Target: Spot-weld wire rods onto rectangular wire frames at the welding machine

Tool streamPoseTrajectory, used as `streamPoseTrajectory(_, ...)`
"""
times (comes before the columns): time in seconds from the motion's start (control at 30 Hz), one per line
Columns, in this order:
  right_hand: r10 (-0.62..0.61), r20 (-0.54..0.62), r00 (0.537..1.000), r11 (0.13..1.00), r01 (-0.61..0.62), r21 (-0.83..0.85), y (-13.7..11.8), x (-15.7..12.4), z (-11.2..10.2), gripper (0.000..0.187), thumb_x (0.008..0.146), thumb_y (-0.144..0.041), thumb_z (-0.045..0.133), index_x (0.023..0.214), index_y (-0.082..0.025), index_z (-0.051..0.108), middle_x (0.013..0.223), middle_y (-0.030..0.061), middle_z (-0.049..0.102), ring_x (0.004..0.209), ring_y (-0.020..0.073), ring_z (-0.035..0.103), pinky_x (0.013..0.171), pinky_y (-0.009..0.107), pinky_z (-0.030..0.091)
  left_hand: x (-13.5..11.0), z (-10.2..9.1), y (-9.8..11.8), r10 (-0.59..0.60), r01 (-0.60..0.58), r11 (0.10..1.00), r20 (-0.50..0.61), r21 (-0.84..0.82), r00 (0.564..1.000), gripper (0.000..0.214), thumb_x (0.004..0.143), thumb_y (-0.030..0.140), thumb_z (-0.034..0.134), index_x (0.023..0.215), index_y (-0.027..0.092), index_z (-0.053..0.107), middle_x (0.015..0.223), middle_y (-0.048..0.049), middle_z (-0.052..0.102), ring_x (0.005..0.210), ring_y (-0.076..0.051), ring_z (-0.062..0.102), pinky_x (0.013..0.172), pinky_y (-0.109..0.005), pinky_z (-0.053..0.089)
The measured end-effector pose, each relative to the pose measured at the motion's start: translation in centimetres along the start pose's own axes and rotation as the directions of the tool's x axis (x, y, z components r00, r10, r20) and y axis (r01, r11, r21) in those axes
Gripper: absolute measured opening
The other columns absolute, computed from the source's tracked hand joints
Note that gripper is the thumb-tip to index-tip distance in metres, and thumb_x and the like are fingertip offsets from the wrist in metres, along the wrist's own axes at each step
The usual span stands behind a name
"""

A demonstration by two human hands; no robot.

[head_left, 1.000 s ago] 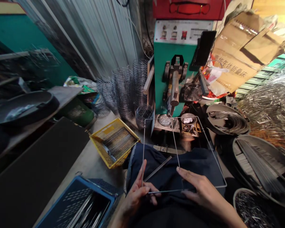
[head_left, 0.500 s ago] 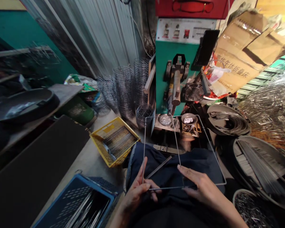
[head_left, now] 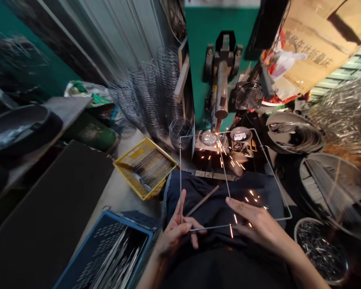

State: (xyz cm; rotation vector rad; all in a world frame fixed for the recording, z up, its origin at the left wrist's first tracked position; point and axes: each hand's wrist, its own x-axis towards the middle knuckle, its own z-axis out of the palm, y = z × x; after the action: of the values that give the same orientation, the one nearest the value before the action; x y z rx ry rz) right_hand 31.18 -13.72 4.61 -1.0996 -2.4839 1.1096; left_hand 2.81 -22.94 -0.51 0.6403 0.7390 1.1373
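Note:
A rectangular wire frame [head_left: 272,168] lies over my lap, its far edge under the electrode of a green spot-welding machine [head_left: 222,86]. Sparks fly from the weld point and fall toward me. A straight cross wire [head_left: 223,168] runs from the electrode down to my right hand [head_left: 260,226], whose fingers rest on it and on the frame's near edge. My left hand [head_left: 177,233] is closed on the frame's near left corner together with a short loose rod [head_left: 202,200].
A yellow crate [head_left: 142,166] and a blue crate [head_left: 108,257] of wire rods sit at my left. Stacked wire baskets [head_left: 156,96] stand by the machine. Tubs of metal strips [head_left: 333,184] and small pieces [head_left: 320,249] are at right, cardboard [head_left: 315,44] above.
Sparks now burst from the weld point where none showed before. The view has dropped and moved closer to the machine. Both hands keep the same hold on the frame.

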Motion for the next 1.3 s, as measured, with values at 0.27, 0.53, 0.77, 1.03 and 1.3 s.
streamPoseTrajectory(0.27, -0.041, -0.069, 0.997, 0.999, 0.041, -0.004, 0.1, 0.4, 0.8, 0.065, 0.087, -0.021, 0.066, 0.147, -0.03, 0.043, 0.144, 0.0031, 0.051, 0.129, 0.0241, 0.052, 0.109, 0.042, 0.043, 0.7, -0.8, 0.0, 0.004, -0.005, 0.999, 0.018, 0.053, 1.0, 0.095, 0.092, 0.018, 0.053, 0.152, 0.033, -0.019, 0.092, -0.0081, 0.076, 0.056, -0.017, 0.07, 0.062, -0.029, 0.053)
streamPoseTrajectory(0.53, -0.077, -0.209, 0.975, 0.987, 0.045, -0.153, 3.4, 9.0, -3.3, 0.064, 0.086, -0.032, 0.071, 0.145, -0.027, 0.046, 0.119, 0.0037, 0.07, 0.108, 0.0233, 0.066, 0.095, 0.036, 0.052, 10.1, -3.2, 4.6, 0.132, -0.138, 0.987, 0.079, 0.08, 0.988, 0.097, 0.085, 0.013, 0.055, 0.155, 0.023, -0.012, 0.092, -0.0092, 0.077, 0.06, -0.016, 0.07, 0.065, -0.028, 0.053)
streamPoseTrajectory(0.77, -0.115, -0.325, 0.939, 0.928, -0.015, -0.373, 7.2, 18.7, -10.4, 0.06, 0.081, -0.046, 0.075, 0.132, -0.019, 0.059, 0.099, 0.0071, 0.074, 0.086, 0.0246, 0.07, 0.079, 0.034, 0.053, 20.0, -5.4, 11.6, 0.162, -0.173, 0.977, 0.091, 0.122, 0.983, 0.099, 0.086, 0.017, 0.057, 0.154, 0.023, -0.015, 0.094, -0.013, 0.077, 0.062, -0.016, 0.071, 0.061, -0.026, 0.054)
streamPoseTrajectory(1.03, -0.19, -0.343, 0.92, 0.925, 0.051, -0.376, 8.8, 22.5, -13.2, 0.047, 0.085, -0.043, 0.071, 0.125, -0.021, 0.063, 0.092, 0.0055, 0.072, 0.078, 0.0226, 0.068, 0.072, 0.031, 0.051, 23.8, -6.6, 14.0, 0.204, -0.213, 0.972, 0.085, 0.102, 0.975, 0.1, 0.084, 0.017, 0.059, 0.155, 0.023, -0.011, 0.092, -0.0123, 0.077, 0.063, -0.018, 0.071, 0.059, -0.026, 0.052)
streamPoseTrajectory(1.3, -0.19, -0.368, 0.91, 0.907, 0.02, -0.42, 8.1, 23.6, -13.7, 0.045, 0.086, -0.052, 0.067, 0.117, -0.019, 0.064, 0.079, 0.0044, 0.07, 0.071, 0.0233, 0.066, 0.068, 0.032, 0.05, 24.4, -7.3, 14.0, 0.198, -0.2, 0.977, 0.033, 0.072, 0.98, 0.099, 0.085, 0.014, 0.056, 0.154, 0.026, -0.013, 0.091, -0.0107, 0.077, 0.061, -0.017, 0.071, 0.057, -0.024, 0.049)
